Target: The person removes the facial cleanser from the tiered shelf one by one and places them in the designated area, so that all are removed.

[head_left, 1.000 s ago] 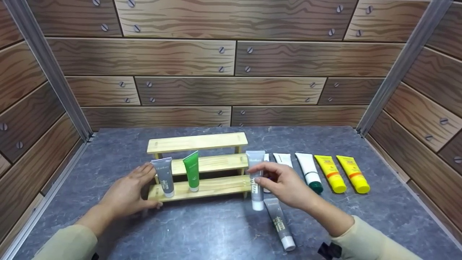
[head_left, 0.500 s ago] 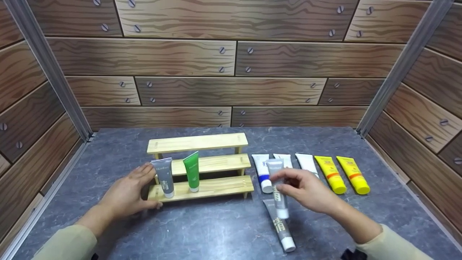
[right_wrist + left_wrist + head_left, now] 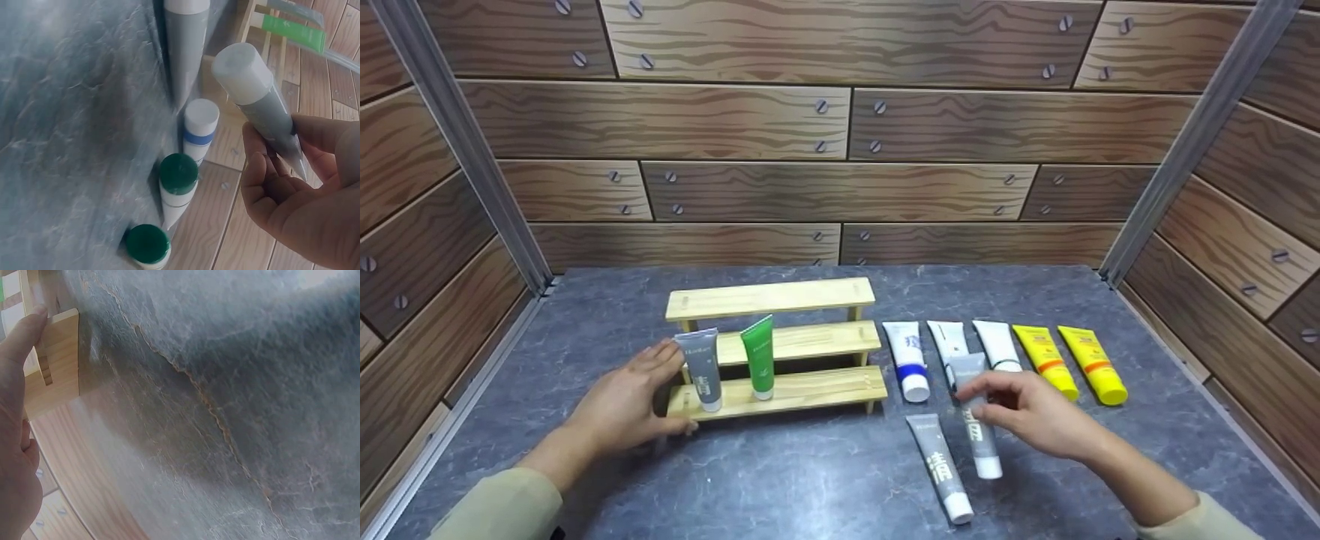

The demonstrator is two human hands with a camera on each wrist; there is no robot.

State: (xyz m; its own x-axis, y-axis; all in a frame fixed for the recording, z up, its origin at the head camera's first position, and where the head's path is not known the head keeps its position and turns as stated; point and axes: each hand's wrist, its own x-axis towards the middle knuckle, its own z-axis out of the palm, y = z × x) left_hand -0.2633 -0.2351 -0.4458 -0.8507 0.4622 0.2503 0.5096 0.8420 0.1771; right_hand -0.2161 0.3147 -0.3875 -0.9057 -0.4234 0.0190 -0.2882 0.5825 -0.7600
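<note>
My right hand [image 3: 1039, 412] pinches a grey squeeze tube [image 3: 981, 442] with a white cap, cap end down. It is held over the table, overlapping the white tubes in the head view. Left of it a second grey tube [image 3: 937, 461] lies on the table. At the left end of a three-tier wooden rack [image 3: 810, 394], my left hand [image 3: 619, 401] grips the side, with the thumb [image 3: 25, 334] at the lowest shelf. On that shelf stand a grey tube [image 3: 701, 371] and a green tube [image 3: 760, 360], both cap down.
Behind my right hand lies a row: a white tube with a blue band [image 3: 906, 352], two white tubes with green caps [image 3: 179, 174], and two yellow tubes [image 3: 1091, 364]. Wood-patterned walls [image 3: 735, 120] enclose the dark marbled table [image 3: 765, 480] at the back and sides.
My right hand has carried the grey tube to the right and nearer to me, from beside the rack past the lying grey tube. The left hand and rack stay still.
</note>
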